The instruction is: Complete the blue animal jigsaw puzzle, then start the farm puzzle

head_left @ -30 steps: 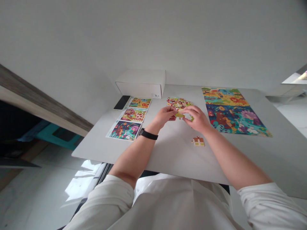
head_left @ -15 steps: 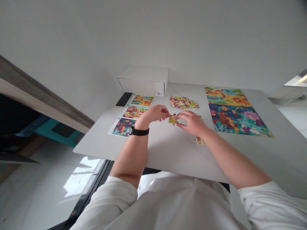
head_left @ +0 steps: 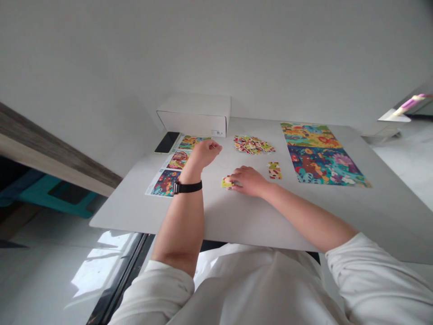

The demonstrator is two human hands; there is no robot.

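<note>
My right hand point(head_left: 248, 180) lies low over the table, its fingertips on small yellow-green and red puzzle pieces point(head_left: 227, 182). Its fingers partly cover them. Farther left and higher, my left hand point(head_left: 205, 152) hangs above the printed picture sheet, fingers curled together; whatever may be between them is hidden. A black watch band point(head_left: 189, 187) circles that wrist. Beyond my right hand lies a small joined strip of puzzle pieces point(head_left: 274, 170). A heap of loose puzzle pieces point(head_left: 253, 145) sits farther back, between the hands.
On the left of the white table point(head_left: 233, 221) lies a sheet with three pictures point(head_left: 178, 160), a dark phone point(head_left: 167, 142) beside it. A white box point(head_left: 192, 122) stands against the wall. A large colourful poster point(head_left: 324, 153) covers part of the right side.
My left hand has come off the yellow-green piece and drawn left and away. My right hand has moved left and nearer, bringing that piece down to the table. The view has shifted slightly.
</note>
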